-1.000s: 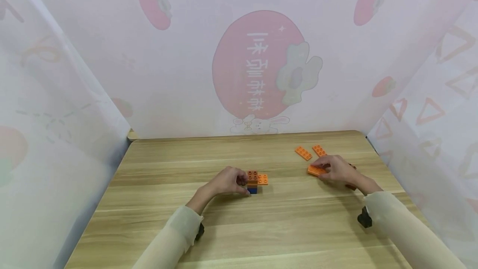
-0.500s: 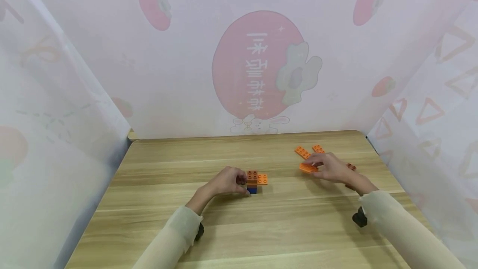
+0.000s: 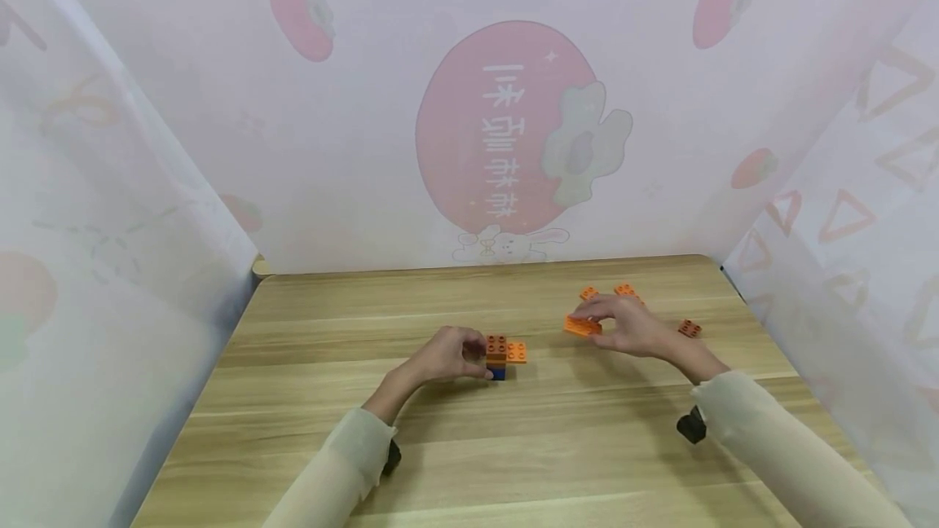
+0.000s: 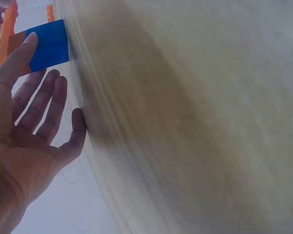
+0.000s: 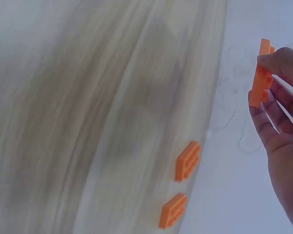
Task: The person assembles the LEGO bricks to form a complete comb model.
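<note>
My left hand (image 3: 445, 354) grips a small stack of toy building bricks standing on the table, thumb against the blue brick (image 4: 48, 46) at its base. A brown-orange brick (image 3: 496, 345) tops the stack, and a flat orange brick (image 3: 517, 351) juts out from its right side. To the right, my right hand (image 3: 627, 329) pinches another flat orange brick (image 5: 261, 75) between thumb and fingers, lifted off the table. Its studs face the palm in the right wrist view. The left index finger's contact is partly hidden behind the stack.
Behind my right hand lie two flat orange bricks (image 3: 589, 293) (image 5: 173, 210), partly covered by it in the head view. A brown brick (image 3: 689, 328) sits right of the right wrist. Printed white sheeting (image 3: 352, 186) walls the wooden table (image 3: 330, 308) at back and sides.
My right hand has lifted the flat orange brick and carried it left toward the stack, uncovering the brown brick. The left hand and the stack have stayed in place.
</note>
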The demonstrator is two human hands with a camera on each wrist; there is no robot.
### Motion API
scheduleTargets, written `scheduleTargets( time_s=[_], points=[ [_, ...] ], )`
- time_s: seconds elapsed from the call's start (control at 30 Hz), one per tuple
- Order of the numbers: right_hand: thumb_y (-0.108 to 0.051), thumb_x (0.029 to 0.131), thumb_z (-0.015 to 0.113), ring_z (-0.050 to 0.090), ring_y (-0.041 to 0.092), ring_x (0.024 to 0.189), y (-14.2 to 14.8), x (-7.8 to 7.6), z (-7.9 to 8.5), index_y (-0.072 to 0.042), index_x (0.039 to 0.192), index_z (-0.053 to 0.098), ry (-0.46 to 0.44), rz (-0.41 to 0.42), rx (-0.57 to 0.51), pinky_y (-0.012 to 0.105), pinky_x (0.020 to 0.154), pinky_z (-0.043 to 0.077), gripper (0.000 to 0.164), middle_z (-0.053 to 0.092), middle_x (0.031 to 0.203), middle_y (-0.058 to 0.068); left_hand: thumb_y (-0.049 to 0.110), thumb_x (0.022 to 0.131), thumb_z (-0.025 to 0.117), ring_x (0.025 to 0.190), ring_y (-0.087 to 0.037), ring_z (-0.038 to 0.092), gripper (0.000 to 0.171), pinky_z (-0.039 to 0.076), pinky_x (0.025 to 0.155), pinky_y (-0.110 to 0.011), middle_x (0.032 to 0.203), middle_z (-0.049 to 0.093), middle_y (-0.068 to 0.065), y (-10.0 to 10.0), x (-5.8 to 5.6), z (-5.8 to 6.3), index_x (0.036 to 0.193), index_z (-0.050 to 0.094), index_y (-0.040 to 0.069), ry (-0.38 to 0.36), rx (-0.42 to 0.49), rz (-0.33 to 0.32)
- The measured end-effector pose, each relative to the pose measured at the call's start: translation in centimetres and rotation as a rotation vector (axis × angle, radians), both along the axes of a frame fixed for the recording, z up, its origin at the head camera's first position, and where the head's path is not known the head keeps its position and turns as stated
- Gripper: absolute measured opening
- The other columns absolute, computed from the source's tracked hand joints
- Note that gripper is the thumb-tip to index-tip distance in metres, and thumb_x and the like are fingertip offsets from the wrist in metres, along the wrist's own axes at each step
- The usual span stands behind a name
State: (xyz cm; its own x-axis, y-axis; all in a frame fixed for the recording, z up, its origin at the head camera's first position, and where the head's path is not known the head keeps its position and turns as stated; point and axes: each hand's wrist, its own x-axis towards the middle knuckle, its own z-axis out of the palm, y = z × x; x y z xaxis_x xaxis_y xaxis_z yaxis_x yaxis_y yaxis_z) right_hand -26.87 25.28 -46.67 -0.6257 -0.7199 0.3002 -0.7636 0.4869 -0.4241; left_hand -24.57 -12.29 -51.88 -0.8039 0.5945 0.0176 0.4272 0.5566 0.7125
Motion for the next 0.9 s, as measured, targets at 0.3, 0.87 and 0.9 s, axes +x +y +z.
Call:
scheduleTargets(
  time_s=[0.3, 0.87, 0.9],
  points=[
    [-0.002, 0.085, 0.085, 0.073, 0.023, 0.101, -2.9, 0.3, 1.2, -0.007, 0.122, 0.079, 0.08, 0.114, -0.051, 0.041, 0.077, 0.062, 0.038, 0.075, 0.12, 0.008, 0.022, 0.085, 0.092, 0.095, -0.015, 0.072, 0.03, 0.06, 0.087, -0.031, 0.102, 0.076, 0.0, 0.0, 0.2, 0.0, 0.106, 0.075, 0.01, 0.013, 0.01, 0.007],
    [0.001, 0.085, 0.085, 0.072, 0.024, 0.108, -6.6, 0.5, 2.5, -0.005, 0.124, 0.077, 0.075, 0.219, -0.075, 0.042, 0.088, 0.062, 0.04, 0.075, 0.121, 0.008, 0.022, 0.085, 0.092, 0.094, -0.014, 0.072, 0.027, 0.06, 0.087, -0.036, 0.102, 0.077, 0.0, 0.0, 0.3, 0.3, 0.103, 0.075, 0.011, 0.003, 0.006, 0.012],
    [0.001, 0.085, 0.085, 0.072, 0.023, 0.107, -6.8, 0.5, 2.5, -0.005, 0.124, 0.078, 0.073, 0.223, -0.078, 0.041, 0.087, 0.062, 0.04, 0.075, 0.12, 0.007, 0.023, 0.085, 0.092, 0.094, -0.014, 0.072, 0.027, 0.06, 0.087, -0.036, 0.101, 0.077, 0.0, 0.0, 0.3, 0.3, 0.103, 0.075, 0.011, 0.007, 0.006, 0.011]
  ],
)
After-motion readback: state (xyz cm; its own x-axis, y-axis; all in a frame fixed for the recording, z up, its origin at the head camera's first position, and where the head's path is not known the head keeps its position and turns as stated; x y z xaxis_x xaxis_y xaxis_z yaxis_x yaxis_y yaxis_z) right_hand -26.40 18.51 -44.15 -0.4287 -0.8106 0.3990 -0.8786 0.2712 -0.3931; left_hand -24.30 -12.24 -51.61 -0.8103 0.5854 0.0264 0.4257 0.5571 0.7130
